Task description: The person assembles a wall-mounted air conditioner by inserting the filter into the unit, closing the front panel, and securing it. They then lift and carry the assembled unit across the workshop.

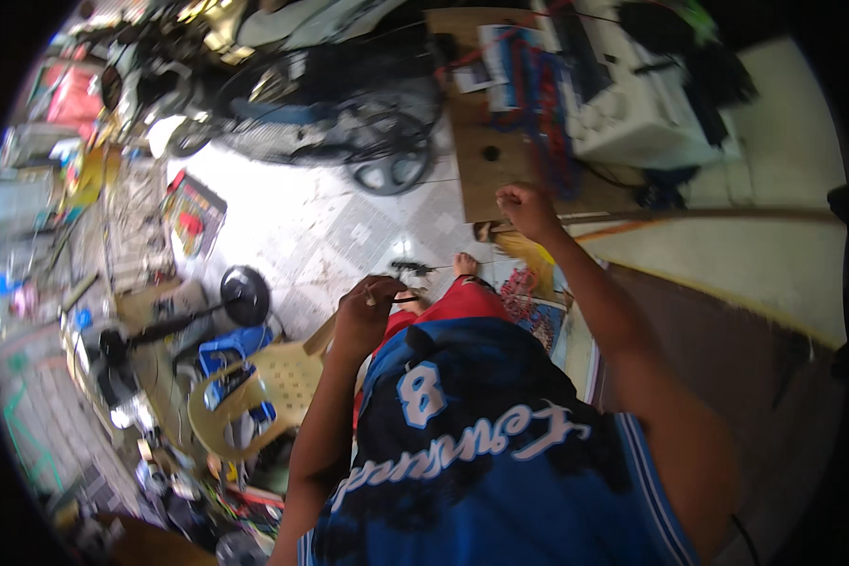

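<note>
My left hand [366,313] is in front of my body, over the floor, its fingers curled closed. A short, thin dark piece shows at its fingertips, too blurred to name. Below and beyond it a dark, irregular object [411,269] lies on the tiles near my feet. My right hand [530,209] is raised beside the near edge of a brown wooden tabletop [486,179], fingers folded in. Whatever it may hold is hidden. Further along that tabletop lies a tangle of red and blue cords [542,104], next to a white boxy appliance [632,118].
A motorbike [302,113] stands across the far side. On my left are a beige plastic chair [278,387], a blue plastic container [231,349] and a stand with a round black top [245,295]. A flat, dark box with red items [195,215] lies on the tiles.
</note>
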{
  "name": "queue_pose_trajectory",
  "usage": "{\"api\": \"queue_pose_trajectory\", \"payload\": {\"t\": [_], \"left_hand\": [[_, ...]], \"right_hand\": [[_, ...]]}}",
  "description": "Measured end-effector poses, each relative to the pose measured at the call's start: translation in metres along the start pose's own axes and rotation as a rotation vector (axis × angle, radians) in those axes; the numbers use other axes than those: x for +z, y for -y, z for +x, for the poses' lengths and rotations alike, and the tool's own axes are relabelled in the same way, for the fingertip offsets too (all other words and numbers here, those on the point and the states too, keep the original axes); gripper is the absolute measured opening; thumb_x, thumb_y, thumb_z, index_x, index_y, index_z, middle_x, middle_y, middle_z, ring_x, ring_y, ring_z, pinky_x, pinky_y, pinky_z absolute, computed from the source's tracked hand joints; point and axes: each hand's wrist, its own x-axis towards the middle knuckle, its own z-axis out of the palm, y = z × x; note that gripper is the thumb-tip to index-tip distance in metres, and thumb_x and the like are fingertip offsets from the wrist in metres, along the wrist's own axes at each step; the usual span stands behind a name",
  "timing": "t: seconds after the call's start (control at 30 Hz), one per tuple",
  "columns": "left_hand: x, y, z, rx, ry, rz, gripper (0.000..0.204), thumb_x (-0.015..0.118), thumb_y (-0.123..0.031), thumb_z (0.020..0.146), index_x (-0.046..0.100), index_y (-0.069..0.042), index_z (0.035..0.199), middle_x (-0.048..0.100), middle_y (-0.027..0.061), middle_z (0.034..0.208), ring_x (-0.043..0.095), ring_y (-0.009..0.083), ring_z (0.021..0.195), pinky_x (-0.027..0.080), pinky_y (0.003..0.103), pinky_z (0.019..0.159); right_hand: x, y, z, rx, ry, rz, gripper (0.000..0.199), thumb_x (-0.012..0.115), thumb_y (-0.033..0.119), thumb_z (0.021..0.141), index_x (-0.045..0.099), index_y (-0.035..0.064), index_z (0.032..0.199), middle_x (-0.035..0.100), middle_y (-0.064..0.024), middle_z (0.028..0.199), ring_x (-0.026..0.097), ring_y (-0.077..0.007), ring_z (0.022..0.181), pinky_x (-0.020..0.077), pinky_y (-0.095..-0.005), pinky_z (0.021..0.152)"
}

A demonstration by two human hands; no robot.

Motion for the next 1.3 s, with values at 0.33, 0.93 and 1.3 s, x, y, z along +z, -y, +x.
{"api": "queue_pose_trajectory", "payload": {"t": [0.33, 0.93, 1.3], "left_hand": [[-0.038, -0.005, -0.009, 0.181, -0.438, -0.122, 0.036, 0.054, 0.021, 0.08, 0.072, -0.005, 0.096, 0.07, 0.0145, 0.113, 0.068, 0.0271, 0.11, 0.057, 0.036, 0.088], [-0.312, 0.174, -0.034, -0.317, -0.67, -1.438, 0.022, 0.073, -0.016, 0.091, 0.062, -0.006, 0.108, 0.068, 0.0078, 0.1, 0.065, 0.0179, 0.087, 0.054, 0.033, 0.079], [-0.517, 0.287, 0.031, -0.183, -0.842, -1.015, 0.01, 0.072, -0.013, 0.091, 0.069, -0.005, 0.085, 0.067, -0.0003, 0.081, 0.059, 0.0088, 0.081, 0.048, 0.029, 0.077]], "right_hand": [[0.106, 0.157, 0.015, 0.423, 1.229, 0.885, 0.062, 0.058, 0.045, 0.099, 0.041, 0.0111, 0.148, 0.067, -0.0125, 0.11, 0.07, -0.021, 0.085, 0.0624, -0.04, 0.07], [0.396, 0.389, 0.063, 0.091, 1.435, 0.279, 0.029, 0.069, 0.016, 0.093, 0.062, 0.0019, 0.117, 0.069, -0.0074, 0.097, 0.068, -0.0159, 0.082, 0.0573, -0.0318, 0.076], [0.6, 0.526, 0.186, 0.247, 1.428, 0.376, 0.036, 0.058, 0.033, 0.102, 0.061, 0.0025, 0.122, 0.07, -0.006, 0.097, 0.067, -0.0135, 0.084, 0.0559, -0.0313, 0.076]]}}
